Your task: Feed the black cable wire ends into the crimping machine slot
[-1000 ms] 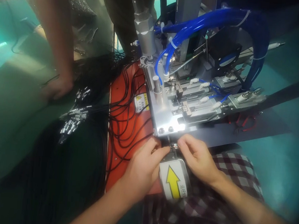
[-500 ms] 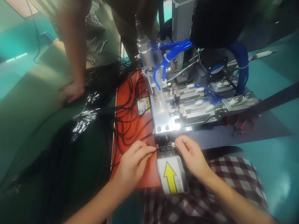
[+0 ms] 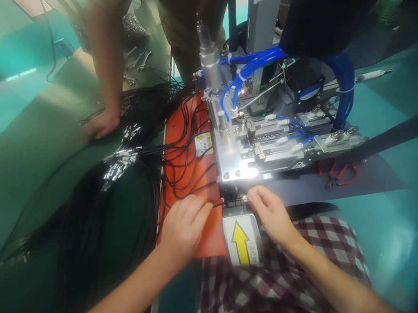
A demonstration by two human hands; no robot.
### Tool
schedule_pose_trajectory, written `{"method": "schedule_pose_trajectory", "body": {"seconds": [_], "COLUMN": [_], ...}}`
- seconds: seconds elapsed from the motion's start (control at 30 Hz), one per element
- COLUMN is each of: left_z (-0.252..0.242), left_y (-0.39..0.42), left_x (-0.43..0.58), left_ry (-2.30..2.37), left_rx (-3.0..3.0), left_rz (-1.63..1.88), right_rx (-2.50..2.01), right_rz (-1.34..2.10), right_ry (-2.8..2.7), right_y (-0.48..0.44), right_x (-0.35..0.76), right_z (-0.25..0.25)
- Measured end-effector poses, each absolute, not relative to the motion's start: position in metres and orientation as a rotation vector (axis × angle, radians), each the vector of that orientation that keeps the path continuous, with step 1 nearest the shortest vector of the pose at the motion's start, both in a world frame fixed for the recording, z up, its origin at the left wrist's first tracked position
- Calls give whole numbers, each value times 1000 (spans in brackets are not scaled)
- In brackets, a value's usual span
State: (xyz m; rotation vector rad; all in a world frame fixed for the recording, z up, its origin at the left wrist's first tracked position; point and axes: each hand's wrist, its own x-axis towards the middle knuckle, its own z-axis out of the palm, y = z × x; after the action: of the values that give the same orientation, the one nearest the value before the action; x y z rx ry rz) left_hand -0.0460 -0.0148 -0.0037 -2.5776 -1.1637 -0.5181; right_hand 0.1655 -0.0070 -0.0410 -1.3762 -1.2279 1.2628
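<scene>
A thin black cable (image 3: 230, 202) runs between my two hands, just in front of the machine's metal plate. My left hand (image 3: 185, 223) is closed, pinching the cable over the orange panel (image 3: 209, 232). At its other end, my right hand (image 3: 271, 214) pinches the small metal end fitting (image 3: 244, 198) between thumb and finger. Below the cable sits a rounded cover with a yellow arrow label (image 3: 242, 241). Behind my hands stands the pneumatic machine (image 3: 233, 160), with metal slides and blue air tubes (image 3: 257, 60). Several black cables cross the orange panel into it.
On the green table at left lies a big bundle of black cables (image 3: 85, 215) with silver ends (image 3: 121, 163). A co-worker's hand (image 3: 103, 124) rests beside it. Wrenches (image 3: 143, 60) lie farther back. Red-handled pliers (image 3: 338, 178) are on the grey surface at right.
The view has shifted slightly, so the machine appears a little higher and farther right. My left hand has turned slightly more palm-down; both hands keep their grip on the cable.
</scene>
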Motion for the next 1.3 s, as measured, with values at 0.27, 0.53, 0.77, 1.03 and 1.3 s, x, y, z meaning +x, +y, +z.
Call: {"method": "schedule_pose_trajectory", "body": {"seconds": [0.27,0.53,0.77,1.03,1.3], "left_z": [1,-7,-11,-19,-25], "left_y": [-18,-30,-41,-39,-40], "left_x": [-32,-34,-33,-37,-40], "left_ry": [-1236,-1306,-1349,-1285,-1377], "left_rx": [-2358,-2505,-2547,-2551,-2535], "left_rz": [-349,-216,-245,-261,-260], "right_rx": [-1368,-1370,-1395,-1386,-1400], "right_rz": [1265,1280,1294,1349,1418], "right_ry": [-1239,-1235,-1207,-1150,-1065], "right_y": [-6,-8,-7,-7,-6], "right_x": [166,167,166,165,164], "right_z": [-41,-40,-43,-41,-41]}}
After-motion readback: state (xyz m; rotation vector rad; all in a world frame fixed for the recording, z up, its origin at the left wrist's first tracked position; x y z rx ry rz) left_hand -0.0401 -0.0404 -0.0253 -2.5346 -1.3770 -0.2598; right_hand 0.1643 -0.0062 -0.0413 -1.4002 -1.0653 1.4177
